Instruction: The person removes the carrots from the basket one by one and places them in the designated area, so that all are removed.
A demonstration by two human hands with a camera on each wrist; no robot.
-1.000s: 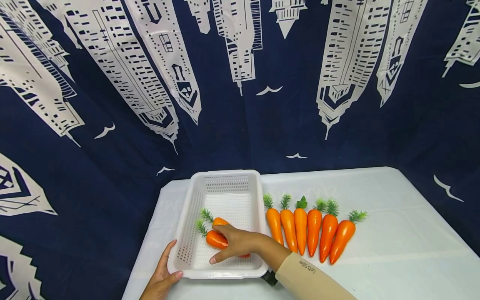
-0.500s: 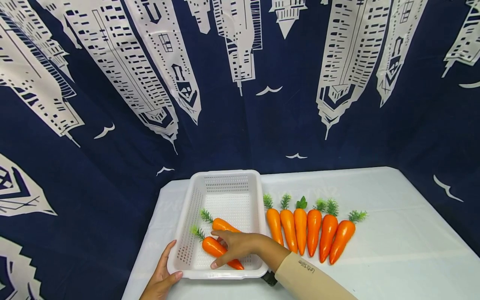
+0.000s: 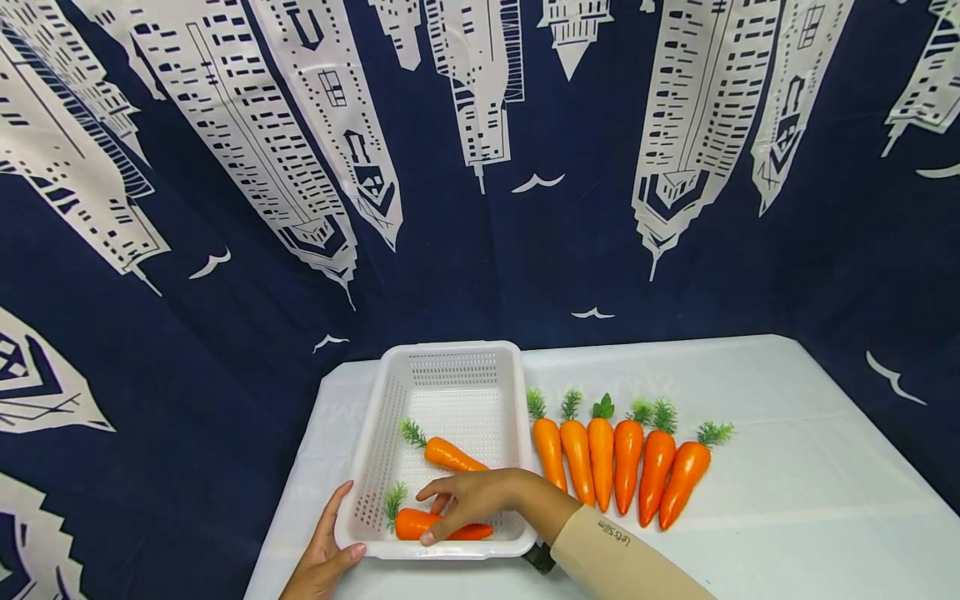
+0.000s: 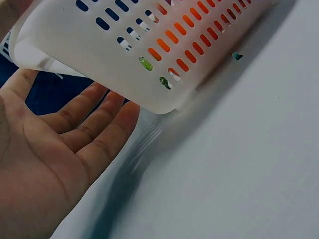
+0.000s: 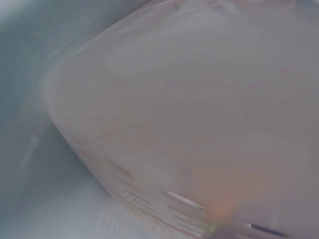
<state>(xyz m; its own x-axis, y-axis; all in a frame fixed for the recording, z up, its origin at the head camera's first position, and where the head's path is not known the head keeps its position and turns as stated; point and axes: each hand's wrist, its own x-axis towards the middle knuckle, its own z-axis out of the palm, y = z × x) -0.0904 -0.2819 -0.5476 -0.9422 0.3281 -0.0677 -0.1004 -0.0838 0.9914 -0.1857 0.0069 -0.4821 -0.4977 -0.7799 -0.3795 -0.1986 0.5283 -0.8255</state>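
My left hand holds the near-left corner of a white plastic basket, thumb on the near rim and fingers along the outer side. In the left wrist view, that hand has its fingertips against the end of the slotted basket. Inside the basket, my right hand pinches an orange carrot with green leaves, lying along the near wall. Its thumb is on the carrot's near side, the index finger lifted. Behind it another carrot lies diagonally. The right wrist view shows mostly a blurred basket wall.
Several carrots lie side by side on the white table, right of the basket, leaves pointing away. The right forearm crosses over the basket's right rim. A dark blue cloth with white building prints hangs behind the table.
The near carrot has moved away from the other one toward the near wall, turning from slanted to parallel with it. My right hand has shifted slightly with it. The left hand stays put.
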